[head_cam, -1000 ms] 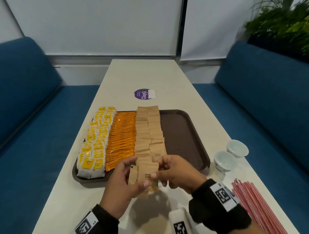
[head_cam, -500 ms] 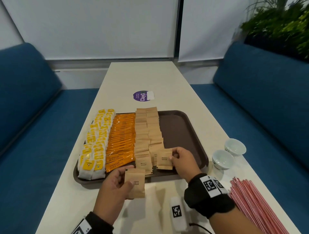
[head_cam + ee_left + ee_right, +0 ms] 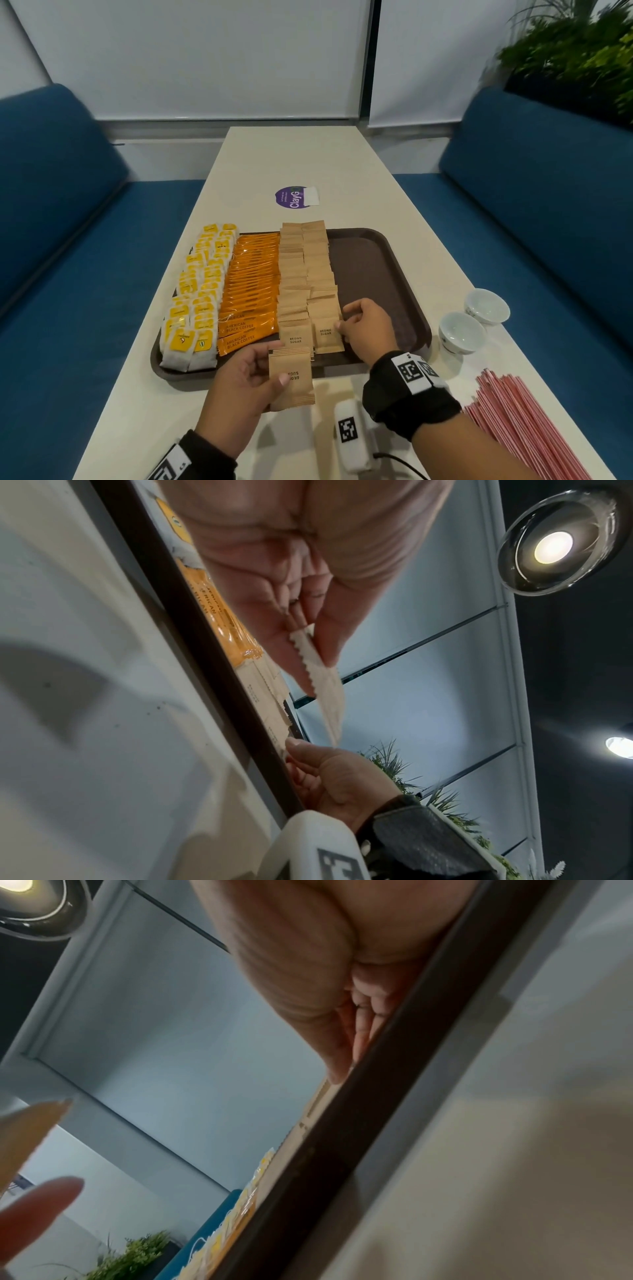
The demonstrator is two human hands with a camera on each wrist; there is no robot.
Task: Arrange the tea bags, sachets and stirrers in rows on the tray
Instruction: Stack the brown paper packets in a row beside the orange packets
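A brown tray (image 3: 371, 274) holds rows of yellow tea bags (image 3: 198, 291), orange coffee sachets (image 3: 251, 284) and two columns of brown sugar sachets (image 3: 305, 270). My left hand (image 3: 274, 366) hovers over the tray's near rim and pinches a small stack of brown sugar sachets (image 3: 293, 380), seen edge-on in the left wrist view (image 3: 329, 696). My right hand (image 3: 342, 325) pinches the right edge of the front sachet (image 3: 327, 334), which lies flat in the right column. The bundle of red stirrers (image 3: 531, 431) lies on the table at the near right.
Two white cups (image 3: 462, 332) stand right of the tray. A white tagged device (image 3: 352, 435) with a cable lies between my wrists. A purple sticker (image 3: 294, 197) sits beyond the tray. Blue sofas flank the table; the tray's right half is bare.
My right hand took a sachet from the left hand's stack and laid it at the front of the right column. The left hand drew back slightly with the rest.
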